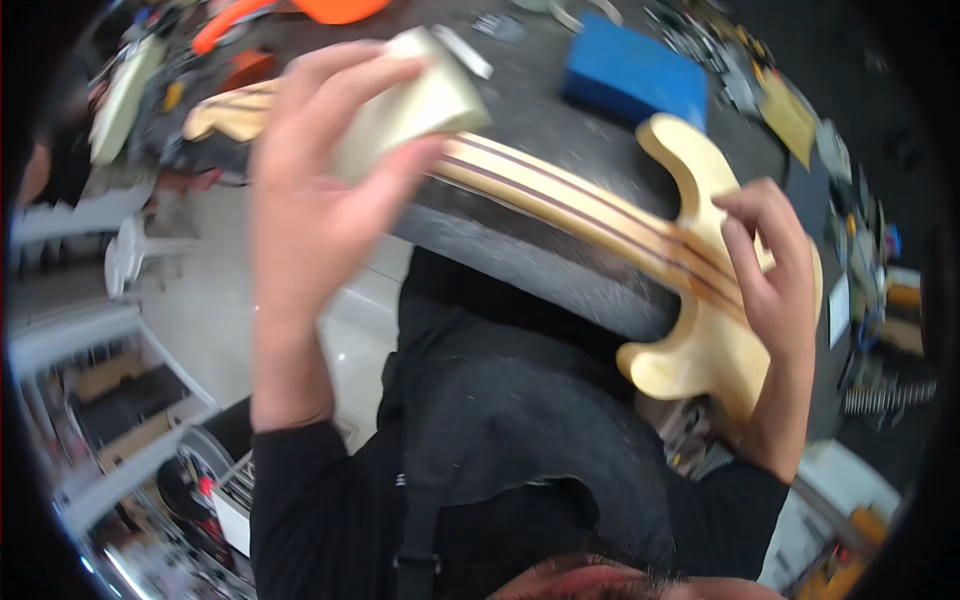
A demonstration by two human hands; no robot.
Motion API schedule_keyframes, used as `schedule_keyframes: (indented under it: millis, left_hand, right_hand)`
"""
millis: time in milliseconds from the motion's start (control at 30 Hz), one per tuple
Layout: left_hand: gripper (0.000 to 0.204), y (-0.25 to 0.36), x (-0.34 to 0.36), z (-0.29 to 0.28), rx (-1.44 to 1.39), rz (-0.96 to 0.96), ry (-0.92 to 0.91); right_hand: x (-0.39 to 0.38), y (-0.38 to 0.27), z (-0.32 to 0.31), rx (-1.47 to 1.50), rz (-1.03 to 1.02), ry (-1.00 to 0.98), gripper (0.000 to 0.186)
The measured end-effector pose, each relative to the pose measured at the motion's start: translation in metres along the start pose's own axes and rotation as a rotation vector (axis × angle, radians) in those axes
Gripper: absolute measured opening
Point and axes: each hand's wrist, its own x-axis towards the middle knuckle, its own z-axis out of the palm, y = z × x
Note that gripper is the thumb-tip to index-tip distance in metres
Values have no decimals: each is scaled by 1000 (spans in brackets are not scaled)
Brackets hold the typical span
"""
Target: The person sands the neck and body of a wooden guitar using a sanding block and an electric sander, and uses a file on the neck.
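- Dark grey table [560, 150], speckled with dust, workshop setting. Light glossy floor [200, 300] on the person's left, shelving [110, 420] low left.
- Unfinished guitar [600, 215]: pale wood with dark stripes down the middle. Neck runs from upper left to the body at right, lying along the table's near edge.
- Left hand [310, 190]: closed around a pale sanding block [410, 105], thumb under, fingers over the top. Block is pressed on the neck near the headstock end.
- Right hand [770, 270]: fingers curled over the body at the upper horn, gripping the wood there.
- Blue block [630, 75] on the table behind the neck, near but apart from it.
- Orange item [335, 10] at the top edge, blurred, can't tell what it is.
- Loose tools and parts [860, 230] crowd the table's right side, just beside the body. More clutter [150, 90] at the far left by the headstock.
- Dark apron [520, 430] and sleeves fill the bottom centre, tight up against the table edge.
- Open table between neck and blue block. Both ends of the guitar are hemmed in by clutter.
- Lower body edge overhangs the table's near edge.
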Motion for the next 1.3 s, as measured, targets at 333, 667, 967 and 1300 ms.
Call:
schedule_keyframes:
  millis: [333,667,967,1300]
  left_hand:
    - [65,75,37,81,-1129,76,178]
    - [71,24,32,79,-1272,14,222]
    - [64,-21,-14,48,-861,99,112]
    - [45,-86,-78,18,-550,121,248]
  right_hand:
    - [23,-24,23,283,77,8,84]
    - [74,-43,24,309,134,-148,123]
    - [160,-2,-12,-162,22,0,81]
    - [189,138,-34,-396,241,-8,64]
